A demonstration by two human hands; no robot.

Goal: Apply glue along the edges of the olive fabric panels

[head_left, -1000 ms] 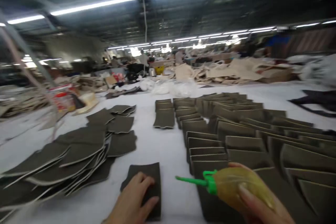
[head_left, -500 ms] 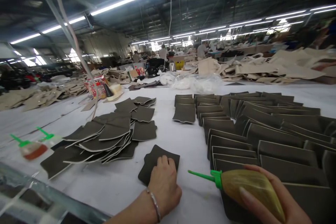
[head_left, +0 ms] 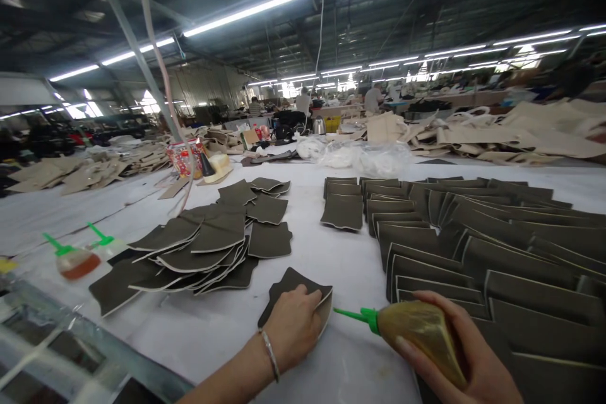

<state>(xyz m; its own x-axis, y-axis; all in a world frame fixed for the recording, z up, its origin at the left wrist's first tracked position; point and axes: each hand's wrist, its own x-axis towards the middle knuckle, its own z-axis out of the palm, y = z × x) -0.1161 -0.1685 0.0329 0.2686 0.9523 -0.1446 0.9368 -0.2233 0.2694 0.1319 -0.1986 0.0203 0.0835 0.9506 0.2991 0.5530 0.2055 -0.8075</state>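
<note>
My left hand (head_left: 294, 323), with a bracelet at the wrist, has its fingers curled on a dark grey-brown sheet piece (head_left: 286, 283) lying on the white table. The piece's right edge is bent up, showing a paler underside. My right hand (head_left: 466, 344) is wrapped around a squeeze glue bottle (head_left: 419, 334) filled with yellowish-brown liquid. The bottle lies tilted in the grip, its green nozzle pointing left, close to the lifted edge but apart from it. My left thumb is mostly hidden.
Left stands a loose pile of dark pieces (head_left: 203, 240); right are overlapping rows of them (head_left: 426, 259). Two more green-nozzled bottles, one with reddish liquid (head_left: 78, 264), stand far left. A hose (head_left: 165, 76) hangs down to the table. Beige scraps (head_left: 530, 132) and plastic bags (head_left: 374, 156) lie behind.
My left hand has bent up the right edge of the dark piece, which lay flat before. My right hand has brought the glue bottle left, nearer that edge. The camera view has shifted slightly.
</note>
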